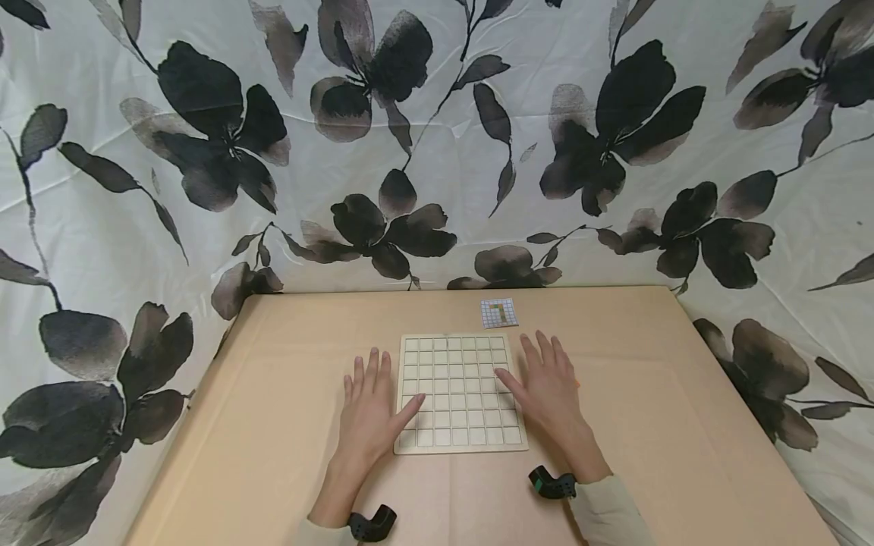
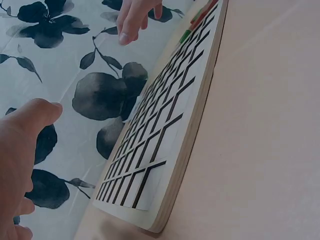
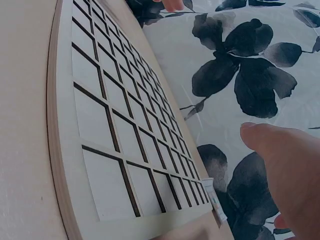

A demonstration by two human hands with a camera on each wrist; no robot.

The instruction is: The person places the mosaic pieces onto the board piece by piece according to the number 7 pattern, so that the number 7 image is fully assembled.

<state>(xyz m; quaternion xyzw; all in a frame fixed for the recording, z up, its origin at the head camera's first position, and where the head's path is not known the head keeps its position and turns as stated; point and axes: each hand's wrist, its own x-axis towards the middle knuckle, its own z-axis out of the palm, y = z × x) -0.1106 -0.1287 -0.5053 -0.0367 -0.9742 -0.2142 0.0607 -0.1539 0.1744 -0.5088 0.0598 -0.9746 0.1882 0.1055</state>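
A pale wooden grid board (image 1: 456, 394) with rows of square cells lies flat on the table between my hands. My left hand (image 1: 369, 409) is at its left side with fingers straight, its thumb (image 2: 42, 112) reaching over the board's left edge. At the right side my right hand (image 1: 551, 387) is spread in the same way, its thumb (image 3: 265, 137) over the right edge. Neither hand holds anything. Beyond the board lies a small gridded card (image 1: 499, 312) with a coloured pattern.
In the left wrist view, red and green pieces (image 2: 201, 16) lie past the board's far side; in the head view the right hand mostly hides them. The wooden table (image 1: 273, 364) ends at a white cloth with dark flowers (image 1: 389, 174). Black wrist cameras (image 1: 372, 523) sit by the sleeves.
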